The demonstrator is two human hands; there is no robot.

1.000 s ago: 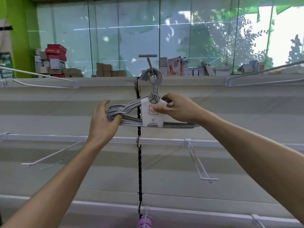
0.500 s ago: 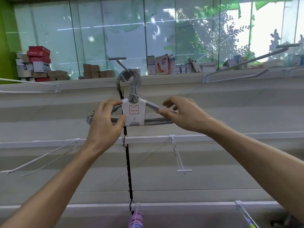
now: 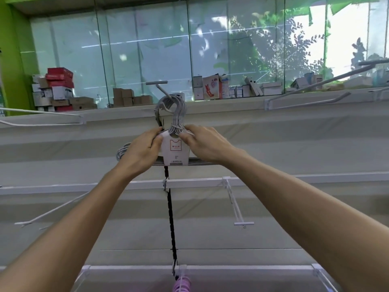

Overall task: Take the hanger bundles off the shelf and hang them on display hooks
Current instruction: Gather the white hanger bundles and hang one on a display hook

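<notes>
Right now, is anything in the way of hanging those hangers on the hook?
Nothing visible blocks it. The hanger bundle, gripped by the left hand and right hand, already has its curved tops looped over the display hook.

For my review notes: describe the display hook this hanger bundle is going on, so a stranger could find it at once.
Find the black slotted upright running down the white wall. At its top, the display hook juts toward the camera below the window. Unlike the neighbouring hooks, it carries the grey hanger bundle.
</notes>
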